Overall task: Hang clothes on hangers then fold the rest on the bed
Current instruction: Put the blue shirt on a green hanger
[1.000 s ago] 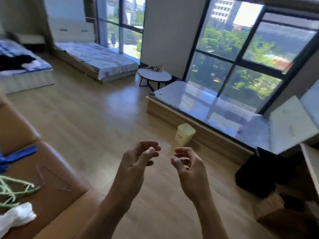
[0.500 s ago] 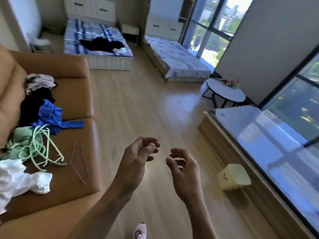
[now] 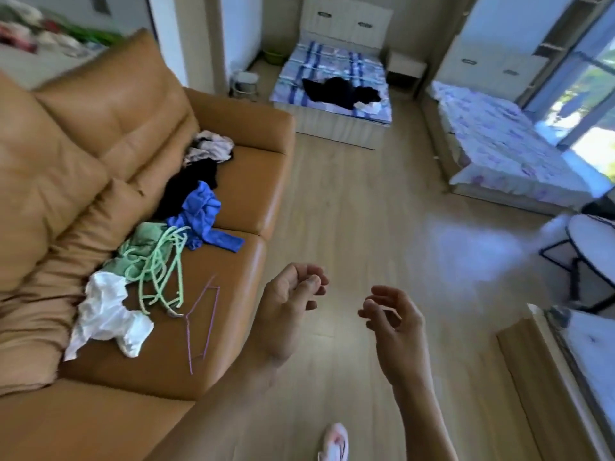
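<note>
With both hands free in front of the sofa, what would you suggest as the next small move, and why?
Probably reach the left hand down to the thin pink hanger on the sofa: it and the right hand hold nothing, and that hanger lies nearest, beside the white garment.

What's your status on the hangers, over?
Left grip, right grip open, empty. Green hangers, pink wire hanger and clothes pile lie on sofa, untouched. Nothing blocking reach.
</note>
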Demonstrator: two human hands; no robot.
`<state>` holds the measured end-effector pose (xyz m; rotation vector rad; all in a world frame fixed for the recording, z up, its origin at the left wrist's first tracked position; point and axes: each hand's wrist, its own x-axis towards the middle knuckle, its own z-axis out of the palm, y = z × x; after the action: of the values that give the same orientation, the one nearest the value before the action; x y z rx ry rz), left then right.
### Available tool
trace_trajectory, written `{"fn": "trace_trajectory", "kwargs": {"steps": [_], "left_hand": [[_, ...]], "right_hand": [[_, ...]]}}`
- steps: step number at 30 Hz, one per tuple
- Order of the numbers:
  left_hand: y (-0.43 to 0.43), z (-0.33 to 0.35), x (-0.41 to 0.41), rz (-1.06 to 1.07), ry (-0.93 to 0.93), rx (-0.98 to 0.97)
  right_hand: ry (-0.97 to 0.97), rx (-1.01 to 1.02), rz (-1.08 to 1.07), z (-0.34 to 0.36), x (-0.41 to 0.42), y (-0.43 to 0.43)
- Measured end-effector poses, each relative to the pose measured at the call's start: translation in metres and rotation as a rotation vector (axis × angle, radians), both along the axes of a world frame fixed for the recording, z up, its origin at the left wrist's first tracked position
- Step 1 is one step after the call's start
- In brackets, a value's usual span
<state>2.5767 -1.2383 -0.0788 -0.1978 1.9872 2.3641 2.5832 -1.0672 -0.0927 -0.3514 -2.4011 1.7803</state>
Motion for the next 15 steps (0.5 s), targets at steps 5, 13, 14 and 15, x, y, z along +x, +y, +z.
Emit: {"fn": "trace_trajectory", "kwargs": {"steps": [5, 13, 14, 15], "left_hand": [[0.015, -0.016, -0.091, 0.184, -0.022, -0.026], [-0.006, 0.004, -0.213, 0.606, -0.019, -0.023], [-0.013, 0.005, -0.224, 0.662, -0.027, -0.016], [-0.020, 0.005, -0.234, 0.713, -0.031, -0.018]], "right_hand": [[0.012, -0.019, 0.224, -0.022, -0.123, -0.001], [-0.058, -0.038, 0.627, -0.027, -0.307, -0.036], [-0.076, -0.035, 0.672, -0.027, -0.328, -0.049], [-0.090, -0.032, 0.719, -0.027, -0.345, -0.064]]}}
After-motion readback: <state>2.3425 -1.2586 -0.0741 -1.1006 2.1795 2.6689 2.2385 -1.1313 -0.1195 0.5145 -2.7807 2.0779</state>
